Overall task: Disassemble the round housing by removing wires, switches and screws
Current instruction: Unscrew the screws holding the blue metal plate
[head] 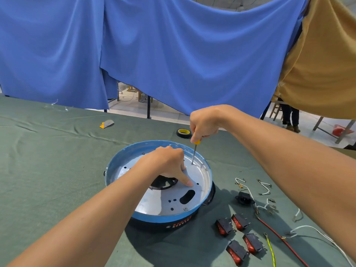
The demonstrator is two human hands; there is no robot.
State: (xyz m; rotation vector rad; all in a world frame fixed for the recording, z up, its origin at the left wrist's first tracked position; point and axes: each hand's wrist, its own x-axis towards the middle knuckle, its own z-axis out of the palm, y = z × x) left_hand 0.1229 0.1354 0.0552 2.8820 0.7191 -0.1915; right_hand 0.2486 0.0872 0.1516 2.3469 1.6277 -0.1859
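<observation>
- Hard to see: the screwdriver point(194, 153) tip meets the plate at the far-right side, right by the left fingers; screw head there is too small to make out.
- Most of the yellow handle is buried in the right hand point(204, 124); only its lower end and the thin steel shaft show.
- Left hand point(169, 162) covers the plate's middle, incl. part of a black round opening point(163, 183). Its bent fingertips are hidden behind the knuckles.
- Both arms are cut off by the frame's lower and right edges.
- Print on the housing's black outer wall is unreadable.
- Round housing with blue rim and black wall point(159, 218) sits mid-bench on the green cloth-covered bench point(48, 160), open side up.
- Inside it lies a silver metal plate point(173, 201) w/ small holes, an oblong slot point(187, 196) and a small screw point(185, 209) near the front edge.
- Right grip: clamped round the screwdriver handle, shaft nearly upright.
- Left grip: not closed on anything seen; one outstretched digit presses the plate, the hand rests on it.
- Right of the housing, apart from it: four black rocker switches with red faces point(224, 226), a black socket part point(243, 198), loose white wires point(248, 189), a red wire point(277, 234) and a yellow-green wire point(270, 249).
- Beyond the housing: black tape roll with yellow core point(184, 132).
- Behind the bench: blue curtain point(154, 54) and tan curtain point(323, 64).
</observation>
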